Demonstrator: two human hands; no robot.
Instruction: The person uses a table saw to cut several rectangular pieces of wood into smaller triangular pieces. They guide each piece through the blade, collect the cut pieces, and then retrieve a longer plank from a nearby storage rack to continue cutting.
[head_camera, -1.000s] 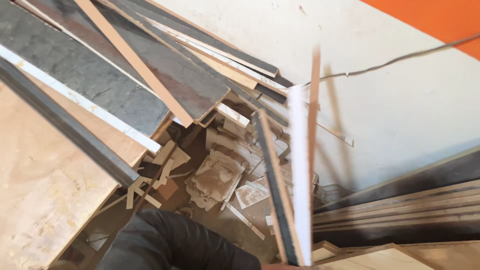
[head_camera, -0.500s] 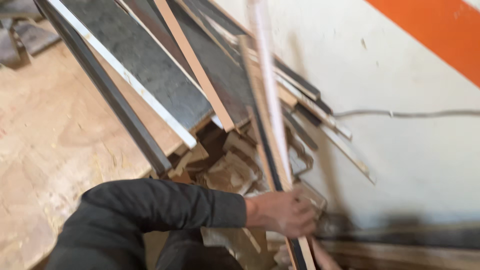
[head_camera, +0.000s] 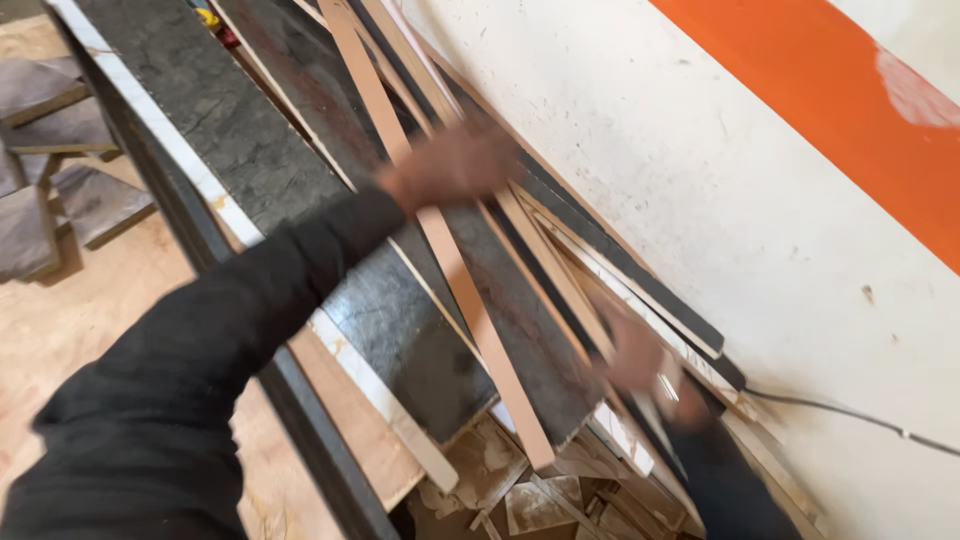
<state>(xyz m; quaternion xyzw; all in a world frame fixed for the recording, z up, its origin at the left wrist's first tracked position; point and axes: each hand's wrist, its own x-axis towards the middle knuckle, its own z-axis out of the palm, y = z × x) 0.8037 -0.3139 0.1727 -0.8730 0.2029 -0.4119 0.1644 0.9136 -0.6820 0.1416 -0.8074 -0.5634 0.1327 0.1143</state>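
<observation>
Against the wall (head_camera: 700, 190), left hand (head_camera: 450, 165) and right hand (head_camera: 640, 360) reach leaning wood strips (head_camera: 470, 300); grips blurred, cannot tell, strips unmoved

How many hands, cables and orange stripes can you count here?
hands: 2, the left hand and the right hand
black cable: 1
orange wall stripe: 1
total: 4

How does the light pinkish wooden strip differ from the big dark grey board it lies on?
The pinkish wooden strip is narrow and pale; the dark grey board is wide, with a mottled, stone-like face. The strip lies on top, while the board sits beneath it. The blurred left hand is at the strip, not the board's face. Both are long and lean slanted toward the white wall.
</observation>
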